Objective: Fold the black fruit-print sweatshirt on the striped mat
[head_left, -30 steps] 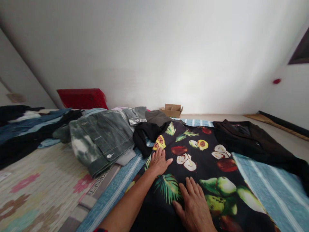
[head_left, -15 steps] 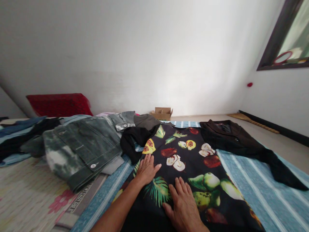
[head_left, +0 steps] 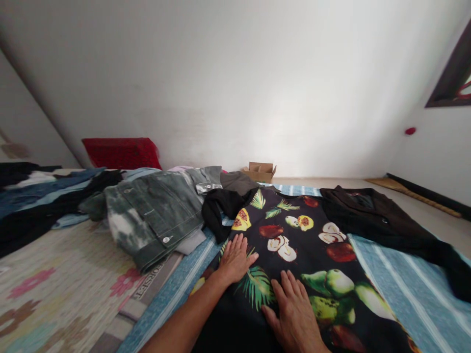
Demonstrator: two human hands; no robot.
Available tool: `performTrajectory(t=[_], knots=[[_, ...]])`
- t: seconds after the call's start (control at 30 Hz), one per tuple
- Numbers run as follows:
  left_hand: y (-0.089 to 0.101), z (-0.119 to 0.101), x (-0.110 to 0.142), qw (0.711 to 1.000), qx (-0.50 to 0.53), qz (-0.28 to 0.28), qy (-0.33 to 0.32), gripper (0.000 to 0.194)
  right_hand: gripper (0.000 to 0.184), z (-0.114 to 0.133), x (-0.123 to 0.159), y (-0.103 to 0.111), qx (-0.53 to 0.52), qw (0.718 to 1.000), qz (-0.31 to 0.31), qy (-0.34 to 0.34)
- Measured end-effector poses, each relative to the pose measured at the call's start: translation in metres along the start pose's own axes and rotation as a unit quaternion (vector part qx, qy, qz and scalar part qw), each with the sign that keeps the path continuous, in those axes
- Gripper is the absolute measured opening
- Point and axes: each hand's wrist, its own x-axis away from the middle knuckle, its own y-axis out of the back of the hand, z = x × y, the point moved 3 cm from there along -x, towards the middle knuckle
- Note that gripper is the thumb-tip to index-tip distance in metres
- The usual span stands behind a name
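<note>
Lettering is legible at one location only: the grey border band of the floral mat. Dark capitals there read "FORSET", the first letter lying close against the hem of the grey-green denim jacket.

Cut-offs and blur.
Shirt cropped by lower edge; window and sleeve by right, sleeve blurred; clothes pile by left. Box contents unclear.
</note>
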Motion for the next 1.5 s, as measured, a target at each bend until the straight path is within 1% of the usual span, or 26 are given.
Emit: performTrajectory(t=[0.13,0.27,0.4,0.57,0.7,0.77,0.87,0.93,1.03,1.1,1.17,1.23,1.3,1.33,1.4,1.5], knots=[[0.005,-0.001,0.01,1.0,-0.006,0.002,-0.015,0.076,0.058,0.0,0.0,0.0,0.017,1.0,0.017,0.001],[0.0,0.003,0.018,0.999,0.001,0.021,-0.025,0.08,0.055,0.004,0.002,0.005,0.049,0.999,0.002,0.006],[-0.005,0.005,0.018,1.0,0.004,0.007,-0.02,0.079,0.054,0.007,0.004,0.009,0.058,0.998,-0.003,0.007],[-0.006,0.006,0.015,1.0,0.005,-0.006,-0.03,0.078,0.053,0.006,0.002,0.008,0.021,1.0,-0.017,0.003],[-0.003,0.008,0.013,1.0,-0.001,-0.002,-0.028,0.078,0.057,0.004,0.004,0.01,-0.019,0.999,-0.032,-0.002],[-0.001,0.008,0.012,1.0,-0.002,-0.003,-0.03,0.078,0.058,0.002,0.007,0.017,-0.031,0.998,-0.05,-0.003],[0.004,0.008,0.011,1.0,0.001,-0.004,-0.031,0.077,0.055,-0.008,0.014,0.033,-0.029,0.996,-0.086,0.001],[0.008,0.006,0.009,1.0,-0.004,0.0,-0.03,0.076,0.051,-0.021,0.019,0.048,-0.01,0.994,-0.105,-0.002],[0.017,0.0,0.006,0.999,-0.024,0.012,-0.035,0.074,0.044,-0.053,0.027,0.071,0.017,0.991,-0.135,-0.021],[0.024,-0.008,0.004,0.998,-0.034,0.019,-0.047,0.071,0.041,-0.079,0.033,0.085,0.016,0.986,-0.159,-0.043],[0.032,-0.02,0.001,0.997,-0.031,0.024,-0.065,0.067,0.041,-0.108,0.039,0.095,0.004,0.981,-0.173,-0.083],[0.04,-0.036,-0.004,0.995,-0.013,0.026,-0.095,0.062,0.045,-0.135,0.046,0.1,-0.012,0.975,-0.168,-0.147],[0.047,-0.056,-0.01,0.99,0.012,0.027,-0.139,0.058,0.05,-0.158,0.053,0.099,-0.033,0.965,-0.143,-0.219],[0.049,-0.068,-0.014,0.986,0.027,0.027,-0.165,0.057,0.053,-0.166,0.056,0.098,-0.046,0.959,-0.125,-0.249],[0.051,-0.093,-0.024,0.976,0.057,0.029,-0.208,0.053,0.057,-0.178,0.059,0.095,-0.079,0.952,-0.086,-0.284],[0.052,-0.132,-0.043,0.967,0.097,0.021,-0.234,0.046,0.062,-0.186,0.061,0.091,-0.129,0.946,-0.045,-0.296]])
